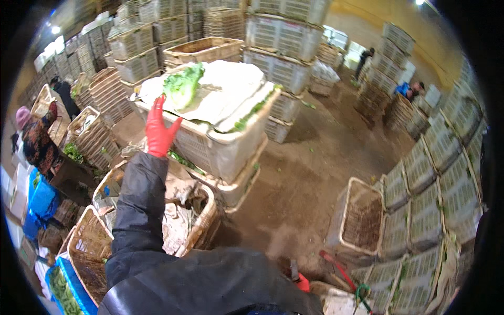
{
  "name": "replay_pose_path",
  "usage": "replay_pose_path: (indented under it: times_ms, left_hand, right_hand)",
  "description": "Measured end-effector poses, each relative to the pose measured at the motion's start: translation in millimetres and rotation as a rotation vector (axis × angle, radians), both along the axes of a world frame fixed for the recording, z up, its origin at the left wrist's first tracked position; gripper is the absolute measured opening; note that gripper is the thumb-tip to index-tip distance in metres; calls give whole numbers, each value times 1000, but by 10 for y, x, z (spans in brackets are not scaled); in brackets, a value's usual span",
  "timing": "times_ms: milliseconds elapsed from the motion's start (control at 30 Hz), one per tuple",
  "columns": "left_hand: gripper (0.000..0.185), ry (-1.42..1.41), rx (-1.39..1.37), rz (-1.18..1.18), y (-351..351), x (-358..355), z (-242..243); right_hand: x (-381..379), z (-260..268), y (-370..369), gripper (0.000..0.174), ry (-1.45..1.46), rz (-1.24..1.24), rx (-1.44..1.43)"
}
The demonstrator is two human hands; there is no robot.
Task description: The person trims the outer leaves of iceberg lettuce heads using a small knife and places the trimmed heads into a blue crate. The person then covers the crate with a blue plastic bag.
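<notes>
My left hand (160, 132), in a red glove, reaches out with its fingers apart at the near edge of a stacked plastic crate (220, 151). A white sheet (232, 80) covers most of the crate's top, with green leaves showing along its right rim. On the sheet, just beyond my fingertips, lies a head of leafy lettuce (183, 86). Low in the view, at the right side of my dark jacket, a small part of my right hand (302, 282) shows in red; the rest is hidden. A metal piece (294, 269) is beside it, and I cannot tell whether that hand holds it.
An open crate with crumpled sheets (202, 220) stands below my left arm. An empty crate (362, 216) is on the floor at right, near stacked crates (423, 189) and a red-handled tool (338, 267). A co-worker (39, 145) bends at left; other people are farther back.
</notes>
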State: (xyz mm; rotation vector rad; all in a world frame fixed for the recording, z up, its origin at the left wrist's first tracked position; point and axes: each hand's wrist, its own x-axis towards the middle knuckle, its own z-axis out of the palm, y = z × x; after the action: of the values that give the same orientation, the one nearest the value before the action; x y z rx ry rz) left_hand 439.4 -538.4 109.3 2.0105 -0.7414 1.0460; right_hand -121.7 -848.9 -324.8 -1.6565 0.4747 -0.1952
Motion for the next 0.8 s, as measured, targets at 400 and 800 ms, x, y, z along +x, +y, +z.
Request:
replay_pose_path:
  times_ms: [400, 800]
  left_hand:
    - [79, 167, 224, 141, -157, 2175, -709]
    - [58, 795, -434, -993, -2909, -1115, -1231]
  right_hand:
    - [286, 1277, 495, 35, 396, -211, -189]
    - [-1522, 970, 1420, 42, 610, -842, 22]
